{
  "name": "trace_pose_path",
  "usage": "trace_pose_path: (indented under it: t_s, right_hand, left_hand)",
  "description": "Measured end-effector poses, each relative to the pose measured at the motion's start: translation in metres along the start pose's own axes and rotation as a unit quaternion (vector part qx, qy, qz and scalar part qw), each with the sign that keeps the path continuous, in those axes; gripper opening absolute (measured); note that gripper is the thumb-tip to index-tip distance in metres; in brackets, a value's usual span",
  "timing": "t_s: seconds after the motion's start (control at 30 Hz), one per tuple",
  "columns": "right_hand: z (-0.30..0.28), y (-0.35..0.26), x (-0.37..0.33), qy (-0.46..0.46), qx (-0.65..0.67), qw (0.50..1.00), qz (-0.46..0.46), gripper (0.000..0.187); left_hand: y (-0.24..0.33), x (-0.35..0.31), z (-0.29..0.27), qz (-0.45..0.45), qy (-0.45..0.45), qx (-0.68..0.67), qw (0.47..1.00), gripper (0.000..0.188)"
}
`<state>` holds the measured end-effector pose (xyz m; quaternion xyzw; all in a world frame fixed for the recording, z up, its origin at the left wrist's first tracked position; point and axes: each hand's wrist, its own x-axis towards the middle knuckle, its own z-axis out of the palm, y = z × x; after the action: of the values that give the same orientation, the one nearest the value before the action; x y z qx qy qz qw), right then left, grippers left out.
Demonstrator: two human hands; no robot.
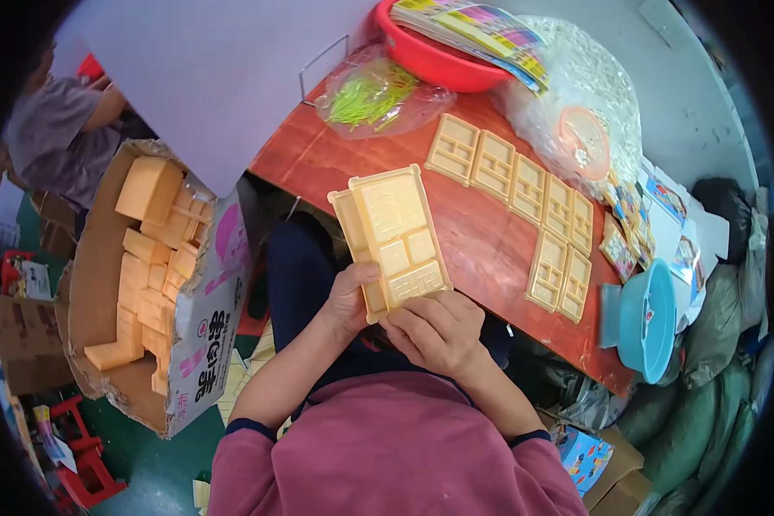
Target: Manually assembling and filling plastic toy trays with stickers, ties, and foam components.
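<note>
Over my lap I hold pale yellow plastic compartment trays (397, 208), at least two overlapping, the one behind sticking out on the left. My left hand (349, 297) grips their lower left edge, thumb on the front. At the bottom right corner my right hand (439, 330) is closed on them with bent fingers. Beyond, several matching trays (527, 190) lie in a slanting row on the red-brown table (464, 225), and two more trays (546, 270) lie in front of its near end.
To my left stands a torn cardboard box (199, 331) filled with stacked yellow trays (138, 301). On the table are a bag of green strips (371, 96), a red basin (443, 64) with printed sheets, a large clear bag (576, 60) and a blue basin (648, 322). Another person (60, 129) sits far left.
</note>
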<state>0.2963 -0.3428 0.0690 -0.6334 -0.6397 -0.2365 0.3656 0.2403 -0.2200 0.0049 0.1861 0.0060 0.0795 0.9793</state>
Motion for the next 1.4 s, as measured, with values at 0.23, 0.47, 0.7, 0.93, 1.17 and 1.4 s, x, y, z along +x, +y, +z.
trace_pose_path:
  t_s: [0.23,0.47,0.7,0.93,1.17,1.4]
  right_hand:
    - [-0.029,0.015,-0.023,0.053,0.054,0.987,0.139,0.018]
    - [-0.045,0.019,-0.060,0.236,0.366,0.745,0.505,0.013]
    - [-0.053,0.043,-0.107,0.377,0.434,0.550,0.606,0.018]
    - [-0.057,0.054,-0.107,0.350,0.437,0.498,0.662,0.026]
    - [-0.071,0.021,-0.103,0.363,0.399,0.505,0.674,0.029]
    - [-0.059,0.030,-0.075,0.106,0.295,0.731,0.606,0.022]
  left_hand:
    - [-0.020,0.019,0.011,-0.034,0.012,0.052,0.998,0.075]
    - [-0.024,0.024,0.044,-0.049,0.085,0.210,0.973,0.055]
    - [-0.042,0.039,0.043,-0.065,0.068,0.327,0.940,0.053]
    - [-0.040,0.033,0.024,-0.054,0.039,0.279,0.958,0.076]
    - [-0.040,0.039,0.023,-0.136,0.016,0.080,0.987,0.093]
    - [-0.040,0.039,0.027,-0.152,-0.041,0.003,0.988,0.094]
